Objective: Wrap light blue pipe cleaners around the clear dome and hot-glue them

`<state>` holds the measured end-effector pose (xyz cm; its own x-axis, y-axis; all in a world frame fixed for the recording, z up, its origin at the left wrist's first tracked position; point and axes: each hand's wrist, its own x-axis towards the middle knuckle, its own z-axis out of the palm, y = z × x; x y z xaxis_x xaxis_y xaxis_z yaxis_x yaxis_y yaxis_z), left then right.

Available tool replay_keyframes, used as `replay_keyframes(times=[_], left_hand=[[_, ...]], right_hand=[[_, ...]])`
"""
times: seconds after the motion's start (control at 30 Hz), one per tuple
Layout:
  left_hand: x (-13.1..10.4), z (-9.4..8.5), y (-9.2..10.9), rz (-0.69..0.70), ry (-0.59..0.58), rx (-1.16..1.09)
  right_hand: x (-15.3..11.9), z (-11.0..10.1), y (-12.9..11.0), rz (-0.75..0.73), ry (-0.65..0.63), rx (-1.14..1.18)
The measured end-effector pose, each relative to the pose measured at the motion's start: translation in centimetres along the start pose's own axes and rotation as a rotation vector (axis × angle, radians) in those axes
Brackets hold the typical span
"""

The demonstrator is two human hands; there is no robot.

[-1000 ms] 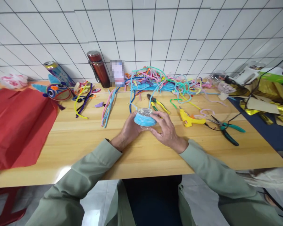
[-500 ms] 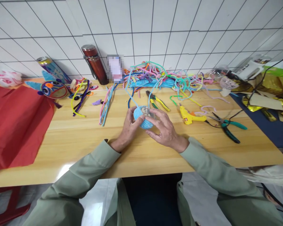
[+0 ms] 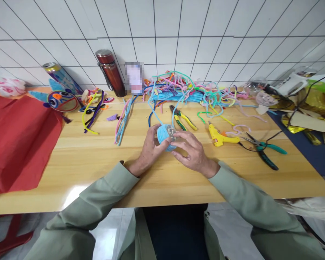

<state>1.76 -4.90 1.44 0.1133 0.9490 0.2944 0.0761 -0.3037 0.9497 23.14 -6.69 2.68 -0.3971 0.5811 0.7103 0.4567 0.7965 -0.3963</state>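
A round piece wound with light blue pipe cleaner [image 3: 163, 134] is held between both hands over the table's middle; its right side shows a clear or silvery part. My left hand [image 3: 151, 148] grips it from the left, thumb across the front. My right hand [image 3: 191, 150] has its fingertips on the right side. Two light blue strands rise from the piece toward the pile of coloured pipe cleaners [image 3: 178, 94]. Just beyond the hands lie yellow-and-black pliers [image 3: 184, 119].
Right of my hands are a yellow glue gun [image 3: 221, 138] with a cord and teal-handled pliers [image 3: 267, 150]. A red flask [image 3: 112, 77] leans at the wall. Red cloth [image 3: 18, 141] covers the left. Pipe cleaner strands [image 3: 124, 122] and a decorated blue craft piece [image 3: 62, 102] lie left.
The blue-wound piece has turned slightly in my hands, showing more of its left side. The whole view has shifted a little. Both hands keep their hold.
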Motion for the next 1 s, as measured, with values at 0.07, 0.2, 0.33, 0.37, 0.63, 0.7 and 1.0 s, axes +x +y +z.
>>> replay_keyframes(times=[0.07, 0.2, 0.33, 0.37, 0.63, 0.7, 1.0], left_hand=[[0.1, -0.3, -0.3, 0.076, 0.005, 0.108], [0.4, -0.9, -0.9, 0.250, -0.032, 0.293], [0.3, -1.2, -1.0, 0.280, -0.046, 0.375], [0.3, -1.3, -1.0, 0.278, -0.050, 0.376], [-0.3, -1.6, -1.5, 0.333, -0.078, 0.347], [-0.3, -1.6, -1.6, 0.342, -0.084, 0.331], [-0.4, -1.5, -1.5, 0.358, -0.100, 0.343]], right_hand=[[0.0, -0.1, 0.0, 0.013, 0.007, 0.017], [0.6, -1.3, 0.1, 0.057, 0.019, -0.001], [0.7, -5.1, 1.8, 0.231, 0.189, -0.165], [0.3, -6.5, 2.6, 0.287, 0.213, -0.224], [-6.8, -14.1, 9.1, 0.493, -0.280, -0.747], [-7.8, -14.1, 9.6, 0.486, -0.305, -0.763], [-7.0, -14.5, 10.0, 0.487, -0.367, -0.784]])
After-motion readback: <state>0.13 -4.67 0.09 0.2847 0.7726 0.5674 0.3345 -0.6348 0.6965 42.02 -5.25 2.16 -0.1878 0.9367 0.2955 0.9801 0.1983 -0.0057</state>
